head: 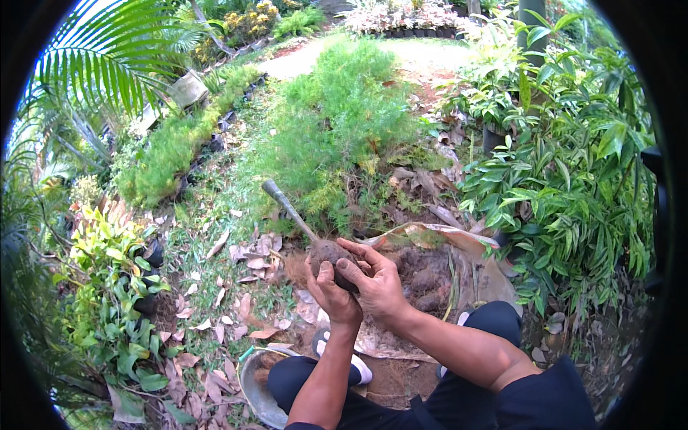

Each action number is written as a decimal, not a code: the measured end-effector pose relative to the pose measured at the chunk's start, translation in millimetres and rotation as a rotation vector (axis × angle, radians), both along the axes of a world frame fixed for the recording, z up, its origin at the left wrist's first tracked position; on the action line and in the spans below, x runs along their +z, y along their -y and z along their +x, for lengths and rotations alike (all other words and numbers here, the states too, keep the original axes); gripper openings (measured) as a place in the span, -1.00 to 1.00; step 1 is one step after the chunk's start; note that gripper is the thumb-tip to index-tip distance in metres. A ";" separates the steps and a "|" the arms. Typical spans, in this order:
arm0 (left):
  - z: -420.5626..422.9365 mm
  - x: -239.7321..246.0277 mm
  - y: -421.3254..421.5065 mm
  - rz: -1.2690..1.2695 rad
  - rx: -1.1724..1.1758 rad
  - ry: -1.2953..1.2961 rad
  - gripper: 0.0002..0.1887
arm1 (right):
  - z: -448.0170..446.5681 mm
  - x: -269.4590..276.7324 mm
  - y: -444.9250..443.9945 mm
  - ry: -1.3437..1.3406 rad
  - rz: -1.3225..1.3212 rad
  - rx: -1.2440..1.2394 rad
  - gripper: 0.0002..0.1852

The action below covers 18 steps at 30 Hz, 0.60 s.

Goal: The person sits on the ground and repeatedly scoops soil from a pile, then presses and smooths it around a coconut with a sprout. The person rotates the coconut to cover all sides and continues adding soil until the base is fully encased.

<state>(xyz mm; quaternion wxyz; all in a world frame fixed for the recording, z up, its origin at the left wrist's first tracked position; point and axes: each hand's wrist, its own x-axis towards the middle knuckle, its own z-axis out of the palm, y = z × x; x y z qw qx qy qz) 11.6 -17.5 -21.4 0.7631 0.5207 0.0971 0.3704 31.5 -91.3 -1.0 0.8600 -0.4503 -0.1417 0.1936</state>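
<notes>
Both hands cup a brown ball of soil or root matter in front of me. My left hand holds it from below and the left, thumb raised against its near side. Around the right side curls my right hand, its thumb pressed on the ball and its fingers behind. A grey-green stem or stick rises from the ball towards the upper left; which, I cannot tell. Brown fibre lies left of the ball. Beyond my right hand, an open sheet or sack carries dark soil and clumps.
A grey basin with brown fibre stands beside my left knee. Feathery green plants grow ahead, leafy potted plants at the right, and yellow-green plants at the left. Dry leaves litter the ground.
</notes>
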 end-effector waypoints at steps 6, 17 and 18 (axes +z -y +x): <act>-0.4 10.5 -0.5 0.158 0.102 -0.037 -0.50 | 2.5 0.8 -6.4 -0.177 0.206 -0.005 -0.62; 1.8 9.3 7.1 0.232 0.075 -0.088 -0.54 | 12.4 1.2 -0.9 -0.178 0.149 -0.026 -0.70; 3.0 9.6 4.9 0.281 0.088 -0.105 -0.56 | 13.5 0.5 -2.0 -0.215 0.142 -0.037 -0.70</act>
